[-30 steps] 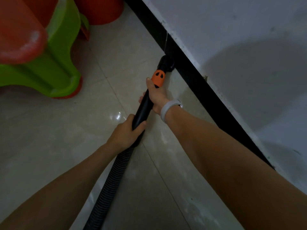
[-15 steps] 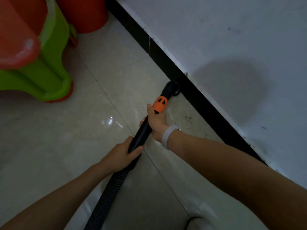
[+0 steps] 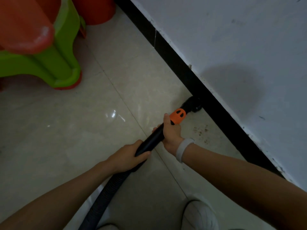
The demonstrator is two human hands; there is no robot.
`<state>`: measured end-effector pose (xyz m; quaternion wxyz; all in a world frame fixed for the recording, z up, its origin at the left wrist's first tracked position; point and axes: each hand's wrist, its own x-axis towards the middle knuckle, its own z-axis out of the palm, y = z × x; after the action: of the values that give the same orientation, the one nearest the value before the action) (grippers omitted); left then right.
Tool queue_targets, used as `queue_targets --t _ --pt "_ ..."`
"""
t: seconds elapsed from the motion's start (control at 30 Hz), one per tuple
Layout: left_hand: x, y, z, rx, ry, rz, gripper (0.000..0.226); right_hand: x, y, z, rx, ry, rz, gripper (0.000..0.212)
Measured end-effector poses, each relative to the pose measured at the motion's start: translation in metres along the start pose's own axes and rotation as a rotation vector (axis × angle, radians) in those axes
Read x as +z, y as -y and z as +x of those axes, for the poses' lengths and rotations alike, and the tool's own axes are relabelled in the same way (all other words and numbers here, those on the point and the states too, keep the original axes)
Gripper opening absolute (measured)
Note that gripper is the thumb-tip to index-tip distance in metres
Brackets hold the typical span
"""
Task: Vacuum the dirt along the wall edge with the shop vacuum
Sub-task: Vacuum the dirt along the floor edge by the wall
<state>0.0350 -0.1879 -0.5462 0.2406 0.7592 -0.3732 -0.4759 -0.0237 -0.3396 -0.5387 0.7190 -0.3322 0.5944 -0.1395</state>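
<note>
Where baseboard darkens, nozzle indistinct.

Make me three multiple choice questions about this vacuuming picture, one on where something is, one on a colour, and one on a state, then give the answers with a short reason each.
1. Where is the vacuum nozzle?
A. Against the black baseboard
B. Under the green stool
C. Lifted in mid-air

2. What colour is the collar behind the nozzle?
A. Blue
B. Orange
C. White

3. How is the wand held?
A. Left hand only
B. Right hand only
C. Both hands gripping it

Answers:
1 A, the tip sits at the foot of the wall.
2 B, it is bright orange.
3 C, the left hand and right hand both wrap the wand.
</note>
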Motion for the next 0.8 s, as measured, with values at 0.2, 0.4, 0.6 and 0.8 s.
queue_targets --t 0.2,0.4,0.6,0.8 --pt "-0.016 0.01 -0.014 -0.05 -0.281 -0.015 0.026 0.047 0.005 0.004 0.038 0.198 -0.053 0.024" --pt "-0.037 0.022 -0.01 -0.139 -0.457 -0.148 0.023 0.105 0.011 0.026 0.034 0.309 -0.202 0.031" --pt "-0.067 0.014 0.036 -0.173 -0.59 -0.146 0.026 0.146 0.051 0.054 0.042 0.403 -0.244 0.031" --pt "-0.081 0.012 0.062 -0.15 -0.533 -0.169 0.026 0.155 0.07 0.072 0.03 0.389 -0.269 0.03"
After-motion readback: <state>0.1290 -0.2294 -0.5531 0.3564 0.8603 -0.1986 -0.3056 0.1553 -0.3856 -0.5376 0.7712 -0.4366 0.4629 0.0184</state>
